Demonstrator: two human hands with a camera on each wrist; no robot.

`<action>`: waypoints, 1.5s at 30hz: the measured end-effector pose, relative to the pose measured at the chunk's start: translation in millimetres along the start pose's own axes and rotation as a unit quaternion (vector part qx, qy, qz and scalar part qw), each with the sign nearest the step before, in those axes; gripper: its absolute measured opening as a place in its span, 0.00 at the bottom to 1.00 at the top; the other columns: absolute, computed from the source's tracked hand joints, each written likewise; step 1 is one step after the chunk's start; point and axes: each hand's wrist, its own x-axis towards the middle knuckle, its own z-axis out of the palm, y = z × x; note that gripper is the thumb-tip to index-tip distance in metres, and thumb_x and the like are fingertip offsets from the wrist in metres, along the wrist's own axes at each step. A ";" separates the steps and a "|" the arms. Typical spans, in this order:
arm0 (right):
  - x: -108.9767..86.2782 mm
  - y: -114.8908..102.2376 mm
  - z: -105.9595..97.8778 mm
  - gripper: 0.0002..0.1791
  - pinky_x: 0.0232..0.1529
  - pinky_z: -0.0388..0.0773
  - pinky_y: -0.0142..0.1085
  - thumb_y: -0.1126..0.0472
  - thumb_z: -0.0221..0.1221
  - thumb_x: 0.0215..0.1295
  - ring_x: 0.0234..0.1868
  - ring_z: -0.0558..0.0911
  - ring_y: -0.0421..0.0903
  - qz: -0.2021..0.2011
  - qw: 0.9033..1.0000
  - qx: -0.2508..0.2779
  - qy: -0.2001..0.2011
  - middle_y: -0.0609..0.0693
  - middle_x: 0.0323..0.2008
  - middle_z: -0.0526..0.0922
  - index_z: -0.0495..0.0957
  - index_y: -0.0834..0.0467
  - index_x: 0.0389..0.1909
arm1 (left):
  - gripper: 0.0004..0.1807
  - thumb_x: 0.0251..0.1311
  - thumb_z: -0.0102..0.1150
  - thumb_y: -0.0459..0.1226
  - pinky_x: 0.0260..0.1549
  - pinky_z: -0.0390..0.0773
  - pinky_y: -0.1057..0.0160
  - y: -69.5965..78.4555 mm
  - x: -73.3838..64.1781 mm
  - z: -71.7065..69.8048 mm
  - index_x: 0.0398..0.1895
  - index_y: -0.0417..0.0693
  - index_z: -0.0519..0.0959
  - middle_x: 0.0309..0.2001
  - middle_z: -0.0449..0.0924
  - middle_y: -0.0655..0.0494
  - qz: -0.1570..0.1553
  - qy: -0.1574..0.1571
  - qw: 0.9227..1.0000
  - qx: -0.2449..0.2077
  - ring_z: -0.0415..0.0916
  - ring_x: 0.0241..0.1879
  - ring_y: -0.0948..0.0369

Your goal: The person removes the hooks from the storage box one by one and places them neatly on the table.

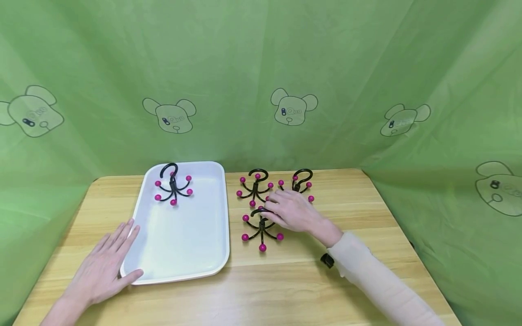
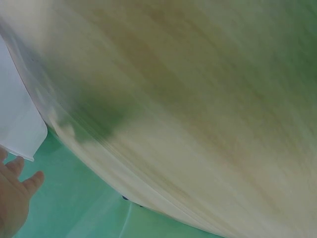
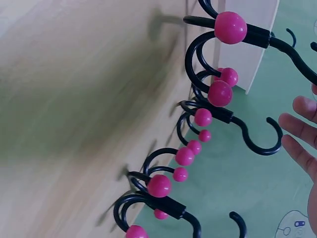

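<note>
A black hook hanger (image 1: 262, 226) with curved arms and pink ball tips stands on the wooden table. My right hand (image 1: 292, 212) reaches over it, fingers at its top hook; in the right wrist view the fingers (image 3: 299, 127) look loosely extended. Whether they touch the hook is unclear. Behind are two like hangers, one at back left (image 1: 255, 188) and one at back right (image 1: 297, 186), partly hidden by that hand. Another hanger (image 1: 173, 184) stands inside the white tray (image 1: 179, 244). My left hand (image 1: 99, 268) lies with fingers spread at the tray's near left edge.
The wooden table (image 1: 281, 290) carries the tray on the left and the loose hangers right of it. A green curtain (image 1: 232, 131) with printed bear heads encloses the back and sides. A small black object (image 1: 327, 260) shows beside the right sleeve.
</note>
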 end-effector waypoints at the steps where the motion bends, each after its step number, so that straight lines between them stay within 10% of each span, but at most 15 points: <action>1: -1.1 0.2 1.7 0.23 0.45 0.88 0.39 0.41 0.46 0.83 0.38 0.86 0.44 0.002 1.000 0.000 -0.002 0.45 0.36 0.88 0.84 0.49 0.37 | 0.61 0.56 0.64 0.65 0.82 0.22 0.71 -0.1 0.0 0.0 0.85 0.43 0.52 0.86 0.52 0.42 0.000 0.000 1.000 0.000 0.21 0.85 0.69; 4: -3.7 1.1 6.3 0.27 0.45 0.88 0.39 0.40 0.41 0.84 0.38 0.85 0.44 0.007 1.000 0.003 -0.002 0.45 0.36 0.88 0.84 0.49 0.37 | 0.61 0.56 0.64 0.65 0.83 0.22 0.71 0.0 -0.1 0.2 0.85 0.43 0.52 0.86 0.52 0.42 0.000 -0.001 1.000 0.000 0.21 0.85 0.69; 12: -6.4 4.7 12.7 0.09 0.45 0.87 0.39 0.50 0.68 0.67 0.36 0.85 0.44 0.016 1.000 0.018 0.004 0.44 0.34 0.86 0.81 0.49 0.34 | 0.61 0.56 0.65 0.65 0.82 0.21 0.71 1.0 -0.2 0.5 0.85 0.43 0.52 0.86 0.52 0.41 -0.004 -0.006 1.000 -0.003 0.20 0.85 0.69; 26: -10.0 5.7 11.2 0.15 0.45 0.87 0.41 0.44 0.58 0.76 0.38 0.86 0.46 0.034 0.999 0.024 0.000 0.47 0.35 0.86 0.82 0.51 0.36 | 0.61 0.56 0.64 0.65 0.82 0.22 0.71 0.9 -0.8 0.9 0.85 0.43 0.53 0.86 0.51 0.42 -0.001 0.000 1.000 -0.001 0.22 0.86 0.68; 34: -4.2 -4.2 2.2 0.48 0.58 0.86 0.47 0.23 0.27 0.76 0.52 0.86 0.51 0.096 0.993 0.041 -0.050 0.53 0.50 0.88 0.82 0.56 0.55 | 0.61 0.56 0.65 0.65 0.82 0.21 0.72 1.2 -1.0 0.1 0.85 0.43 0.53 0.86 0.52 0.42 -0.001 -0.001 1.000 -0.002 0.21 0.85 0.69; 45: 37.8 -33.9 -21.0 0.50 0.65 0.81 0.50 0.19 0.31 0.73 0.62 0.82 0.53 0.110 0.991 0.057 -0.039 0.53 0.60 0.84 0.76 0.54 0.68 | 0.61 0.58 0.64 0.65 0.82 0.20 0.71 0.7 -2.6 0.8 0.86 0.44 0.50 0.87 0.48 0.43 -0.004 -0.007 1.000 -0.001 0.27 0.87 0.64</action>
